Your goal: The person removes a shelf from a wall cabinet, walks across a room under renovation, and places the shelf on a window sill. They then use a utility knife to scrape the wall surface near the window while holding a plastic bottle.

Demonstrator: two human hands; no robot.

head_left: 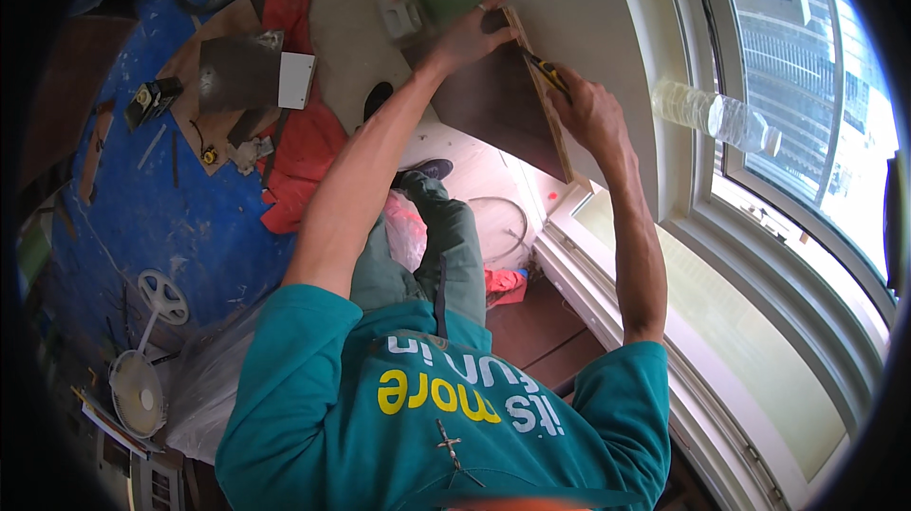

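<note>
A dark brown wooden board [493, 108] with a pale raw edge slants in front of me, beside the white wall under the window. My left hand [467, 41] grips its far end, the thumb by the edge and the fingers over the top. In my right hand [590, 114] is a yellow-and-black utility knife [545, 71], its tip against the board's edge close to my left thumb. The fingers of the right hand are wrapped round the handle. The blade itself is too small to make out clearly.
A clear plastic bottle [716, 118] is by the window frame [697, 198] at right. A white jug [397, 14] with a red cap stands far ahead. On the left, a blue floor sheet [142, 217] carries boards, red cloth [308, 155], a tape measure [209, 155] and a fan [139, 393].
</note>
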